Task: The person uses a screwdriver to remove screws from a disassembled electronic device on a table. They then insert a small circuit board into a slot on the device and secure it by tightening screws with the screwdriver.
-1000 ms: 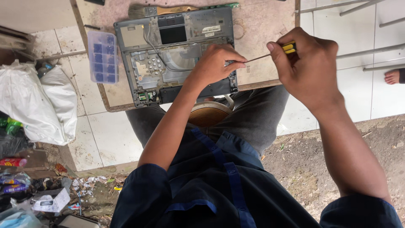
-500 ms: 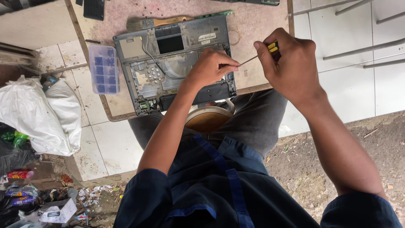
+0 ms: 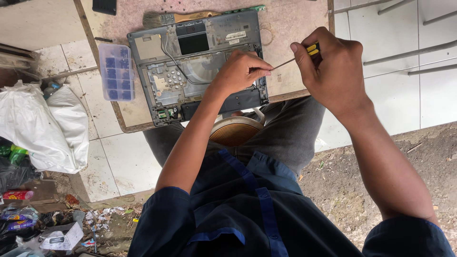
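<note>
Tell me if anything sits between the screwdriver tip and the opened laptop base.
Only the left hand: its fingers pinch the shaft of the screwdriver right at the tip, over the right side of the laptop base. The tip itself is hidden behind them. The right hand grips the handle.

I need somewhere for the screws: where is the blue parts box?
In the head view, the blue parts box lies on the board's left edge, just left of the opened laptop.
</note>
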